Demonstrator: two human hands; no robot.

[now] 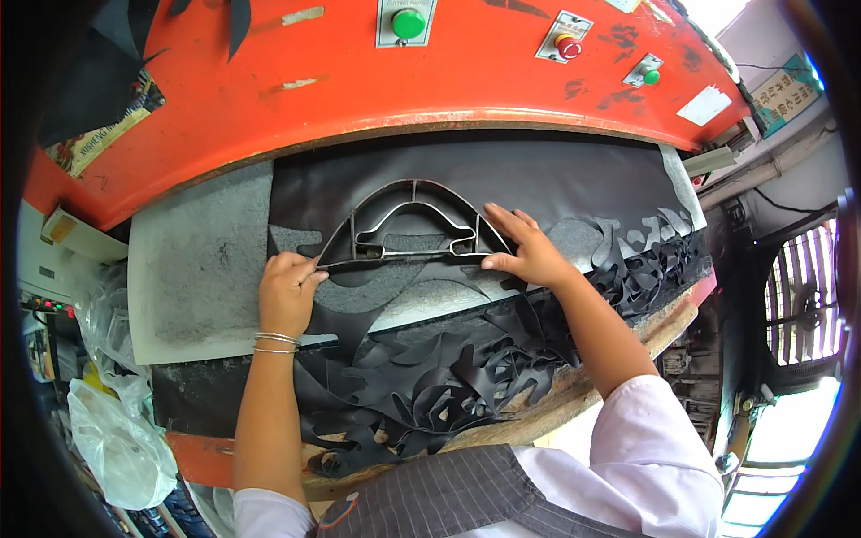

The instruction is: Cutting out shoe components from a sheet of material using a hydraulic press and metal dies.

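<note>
A curved steel cutting die (414,255), arched at the far side with an inner frame and cross braces, lies on a black sheet of leather-like material (574,170). My left hand (289,285) pinches the die's left tip between thumb and bent fingers. At the other end, my right hand (529,247) grips the right tip, with the thumb on the near side and the fingers along the outer curve. Cut-out gaps in the sheet's near part show the grey, worn cutting pad (197,269) underneath.
Curled black offcuts (457,377) pile up along the near edge and at the right. A red machine beam (341,72) spans the far side, carrying a green button (408,23) and a red knob (569,47). Clear plastic bags (121,439) hang at the left.
</note>
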